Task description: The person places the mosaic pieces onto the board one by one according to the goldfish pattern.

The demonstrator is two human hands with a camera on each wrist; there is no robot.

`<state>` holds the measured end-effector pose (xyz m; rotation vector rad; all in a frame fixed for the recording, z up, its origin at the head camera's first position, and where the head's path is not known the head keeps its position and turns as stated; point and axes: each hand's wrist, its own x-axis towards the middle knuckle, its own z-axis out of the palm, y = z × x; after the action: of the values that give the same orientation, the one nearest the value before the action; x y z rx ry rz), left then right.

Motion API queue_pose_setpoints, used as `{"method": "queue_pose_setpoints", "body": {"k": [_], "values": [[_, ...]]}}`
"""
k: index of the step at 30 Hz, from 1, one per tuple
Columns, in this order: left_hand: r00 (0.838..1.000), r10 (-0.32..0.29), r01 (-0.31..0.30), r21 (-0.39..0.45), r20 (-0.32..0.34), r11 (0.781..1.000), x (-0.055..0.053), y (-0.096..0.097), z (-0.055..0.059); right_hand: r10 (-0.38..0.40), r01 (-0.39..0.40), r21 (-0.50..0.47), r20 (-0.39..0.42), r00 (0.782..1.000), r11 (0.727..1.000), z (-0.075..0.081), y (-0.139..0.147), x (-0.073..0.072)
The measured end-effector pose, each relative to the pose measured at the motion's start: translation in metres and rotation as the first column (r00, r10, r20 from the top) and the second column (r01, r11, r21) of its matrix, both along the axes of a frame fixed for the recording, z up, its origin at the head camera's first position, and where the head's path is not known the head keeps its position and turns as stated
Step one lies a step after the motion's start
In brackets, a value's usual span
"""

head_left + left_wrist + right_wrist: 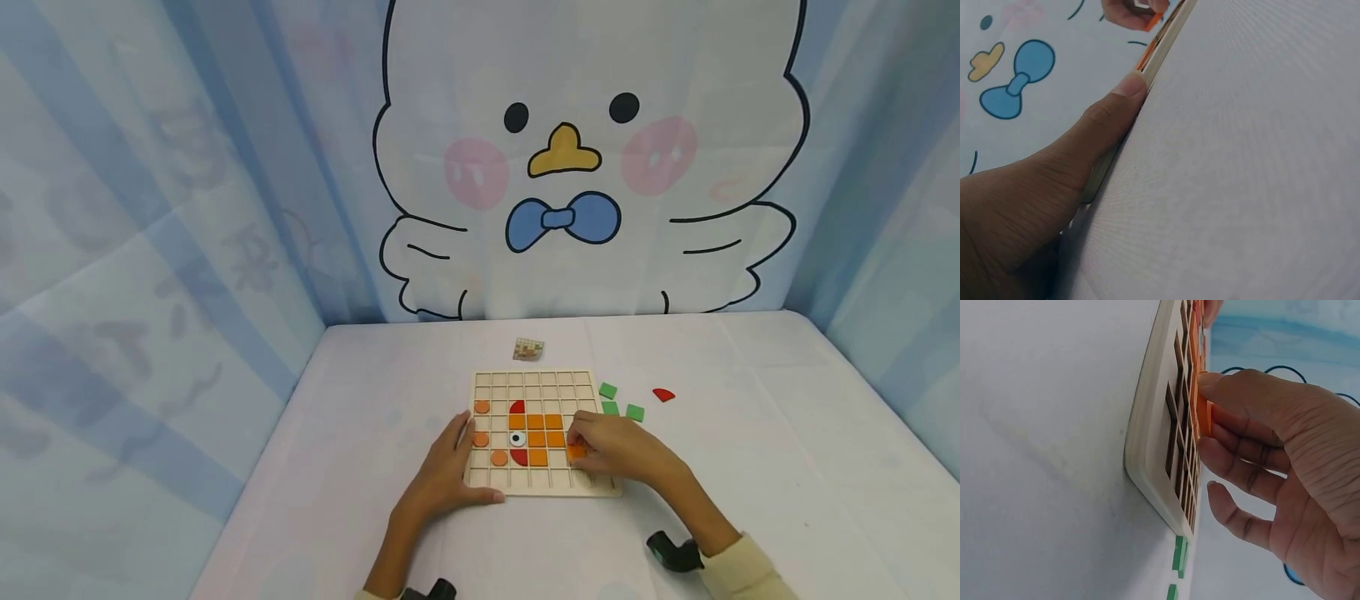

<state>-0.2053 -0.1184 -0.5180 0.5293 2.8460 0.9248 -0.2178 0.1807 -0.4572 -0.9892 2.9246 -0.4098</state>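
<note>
A wooden grid board (558, 477) lies on the table. Set in it are several orange square tiles (536, 439), a white eye tile (513, 444), two red quarter-circle tiles (519, 457) and orange round tiles (499, 457). My left hand (444, 473) rests against the board's near left corner, fingers along the left side and thumb (1110, 109) on the front edge. Over the right part of the grid, my right hand (622, 447) pinches an orange square tile (1204, 415) between thumb and fingers. That tile stands tilted at the grid surface; its lower edge is partly hidden.
Green square tiles (635, 412) lie just past the board's right side, with a loose red quarter-circle tile (663, 395) farther right. Behind the board is a small patterned packet or card (528, 349). A printed curtain (562, 275) hangs at the table's back.
</note>
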Motion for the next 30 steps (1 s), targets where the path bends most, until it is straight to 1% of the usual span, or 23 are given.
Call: {"method": "queue_pose_setpoints", "body": {"k": [3,8,16,21,30], "values": [[1.0,0.008,-0.008,-0.005,0.01,1.0,0.0,0.0,0.001,0.0,0.001,0.026,-0.024,1.0,1.0,-0.004,-0.006,-0.001],[1.0,0.017,-0.017,-0.008,0.017,1.0,0.001,0.0,0.001,-0.01,0.011,0.052,-0.028,1.0,0.999,-0.008,-0.014,-0.001],[0.999,0.022,-0.023,0.023,0.027,0.999,0.001,0.0,0.002,0.005,-0.004,0.043,-0.013,1.0,0.999,-0.008,-0.021,-0.002],[0.999,0.023,-0.024,0.023,0.03,0.999,0.001,0.001,0.003,0.014,-0.014,0.035,-0.003,1.0,0.999,-0.008,-0.023,-0.004],[0.999,0.03,-0.031,0.021,0.03,0.999,0.002,0.002,0.005,0.048,-0.047,0.035,-0.026,0.998,0.998,-0.007,-0.024,-0.003]]}}
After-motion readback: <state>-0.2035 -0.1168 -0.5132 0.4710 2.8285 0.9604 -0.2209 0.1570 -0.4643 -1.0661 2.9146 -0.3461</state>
